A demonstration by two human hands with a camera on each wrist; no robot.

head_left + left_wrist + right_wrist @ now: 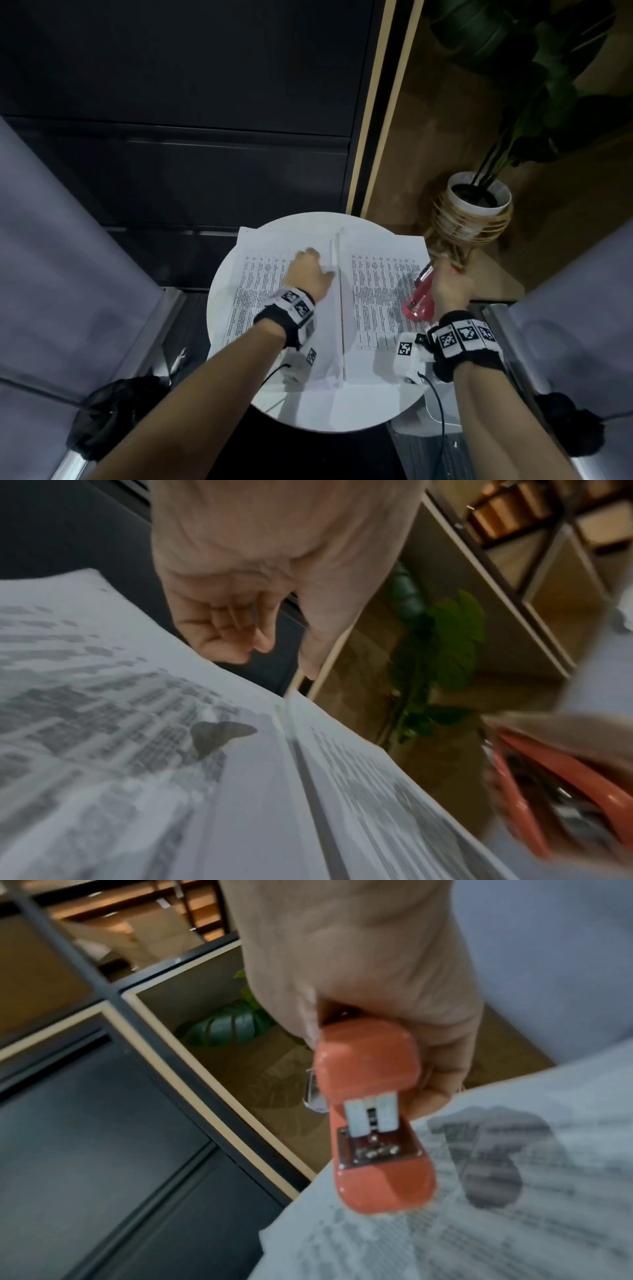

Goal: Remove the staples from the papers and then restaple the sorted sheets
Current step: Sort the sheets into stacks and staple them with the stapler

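Round white bench [239, 370] at centre, dark cabinet [171, 120] at 12 o'clock. Two printed paper stacks side by side on bench: left stack [260, 301], right stack [376, 291]. Potted plant [479, 195] at 2 o'clock. Left hand [308, 272] over left stack, grip loosely curled, holding nothing. Right hand [448, 286] at 3 o'clock, grip clamped on red stapler [419, 298] above right stack.

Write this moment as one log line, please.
left hand: open over left papers | right hand: holds stapler above right papers | stapling not begun
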